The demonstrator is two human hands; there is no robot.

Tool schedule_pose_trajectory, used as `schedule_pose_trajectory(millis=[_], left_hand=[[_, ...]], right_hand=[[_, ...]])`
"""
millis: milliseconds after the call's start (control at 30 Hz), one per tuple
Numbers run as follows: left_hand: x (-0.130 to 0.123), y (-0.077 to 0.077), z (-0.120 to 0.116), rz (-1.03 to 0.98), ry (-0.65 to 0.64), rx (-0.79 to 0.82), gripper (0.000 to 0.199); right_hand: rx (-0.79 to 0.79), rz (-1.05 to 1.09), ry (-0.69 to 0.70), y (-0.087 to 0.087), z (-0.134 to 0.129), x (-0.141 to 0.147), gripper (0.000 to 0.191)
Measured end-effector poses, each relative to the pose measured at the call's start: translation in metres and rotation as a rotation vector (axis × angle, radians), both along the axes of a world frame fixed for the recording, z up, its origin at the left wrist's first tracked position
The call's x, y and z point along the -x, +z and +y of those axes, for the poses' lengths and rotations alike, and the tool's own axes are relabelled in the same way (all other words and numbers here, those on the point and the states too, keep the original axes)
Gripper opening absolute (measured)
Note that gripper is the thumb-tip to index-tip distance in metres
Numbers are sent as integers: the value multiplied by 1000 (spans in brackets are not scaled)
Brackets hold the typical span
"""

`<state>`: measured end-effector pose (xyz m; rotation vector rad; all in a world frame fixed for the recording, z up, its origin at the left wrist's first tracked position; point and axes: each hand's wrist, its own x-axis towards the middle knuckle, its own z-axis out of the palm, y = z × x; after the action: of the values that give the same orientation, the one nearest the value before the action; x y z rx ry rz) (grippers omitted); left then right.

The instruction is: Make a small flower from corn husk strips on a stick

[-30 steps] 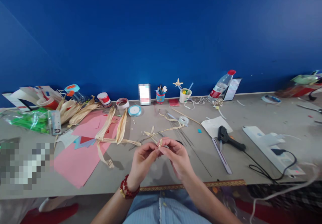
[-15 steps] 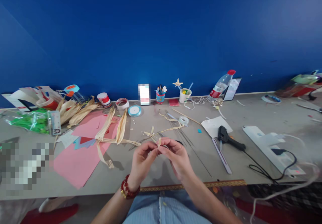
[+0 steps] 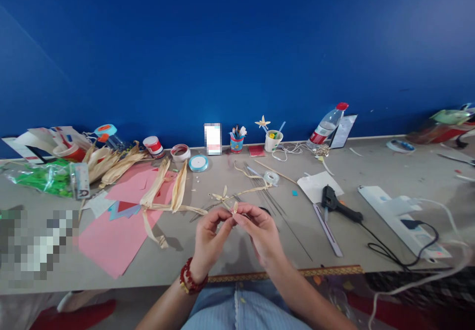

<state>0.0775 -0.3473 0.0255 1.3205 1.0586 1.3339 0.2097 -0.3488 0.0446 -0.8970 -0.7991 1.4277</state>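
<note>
Between the fingertips of my left hand (image 3: 212,238) and my right hand (image 3: 261,233) is a small piece of pale dried husk (image 3: 235,208), its tip poking up. Both hands are closed in a pinch and meet over the table's front half. Just beyond them lies a star-shaped husk flower (image 3: 222,195) among thin dark wires (image 3: 267,196). A long narrow husk strip (image 3: 254,188) runs behind my right hand. To the left, more husk pieces (image 3: 179,186) rest partly on pink paper (image 3: 111,243).
On the right lie a black glue gun (image 3: 339,205), a lilac cutter (image 3: 328,231) and a white power strip (image 3: 403,221) with cables. Along the wall stand a pen cup (image 3: 236,145), a white cup (image 3: 272,144) holding another husk flower, a ribbon spool (image 3: 198,163) and a tilted bottle (image 3: 326,126).
Almost nothing differs. Both hands stay pinched around the husk piece, with only a very slight shift of the left wrist.
</note>
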Motion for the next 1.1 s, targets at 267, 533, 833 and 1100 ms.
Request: schedule_pose_trajectory(millis=[267,533,833,1100], left_hand=[[-1,3,1,-125,-37,61,16],[-2,5,0,-108,-55,70,18],[-1,4,0,-111,-74,102,19],[0,-1,0,-238,-144,213,19]], right_hand=[[93,22,23,-2,1,-2,11],[86,45,28,0,3,-3,7],[90,122,103,2,5,-5,8],[114,80,70,4,7,-9,9]])
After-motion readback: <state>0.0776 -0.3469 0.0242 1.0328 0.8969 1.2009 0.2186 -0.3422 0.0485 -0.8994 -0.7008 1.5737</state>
